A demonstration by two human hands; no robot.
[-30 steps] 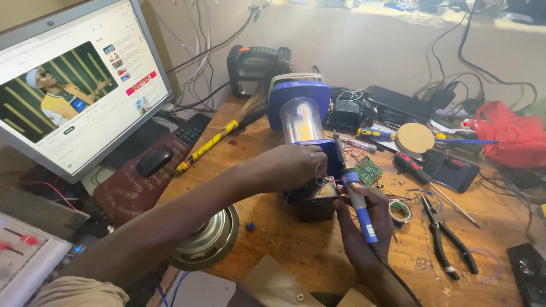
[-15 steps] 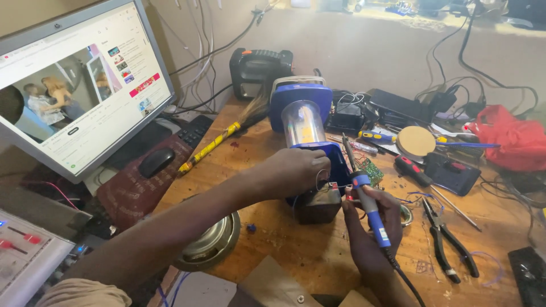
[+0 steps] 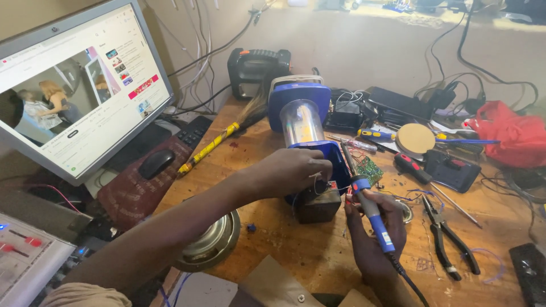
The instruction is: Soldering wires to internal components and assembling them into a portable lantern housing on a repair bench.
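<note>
The wooden table (image 3: 296, 250) is wide but crowded; the near middle strip is the only bare wood, and its near edge runs just under the person's arms. At the far left stands a monitor (image 3: 79, 96), with a keyboard (image 3: 187, 133) and a mouse (image 3: 155, 163) on a dark red pad below it. In the middle of the table lies a blue lantern (image 3: 300, 111) on its side, with a clear tube, and its opened base points to the near side. It looks like light, hollow plastic that would roll or slide easily, so the blue body is the better place to hold, not the tube. Against the base sits a dark battery block (image 3: 318, 206), which seems dense and heavy for its size; its thin wires look easy to tear. The left hand (image 3: 287, 170) lies over the base, fingers curled and pinching something small, probably a wire, but I cannot tell surely. The right hand (image 3: 375, 239) is closed around the blue handle of a soldering iron (image 3: 369, 207), its tip up by the green circuit board (image 3: 369, 169). The iron is stiff, its tip is surely hot, and its cord trails toward the near edge. To the right lie pliers (image 3: 443, 233), near the iron hand, and a red cloth (image 3: 512, 136) lies far right, so room on that side is small. A round metal speaker (image 3: 213, 244) lies near left.
</note>
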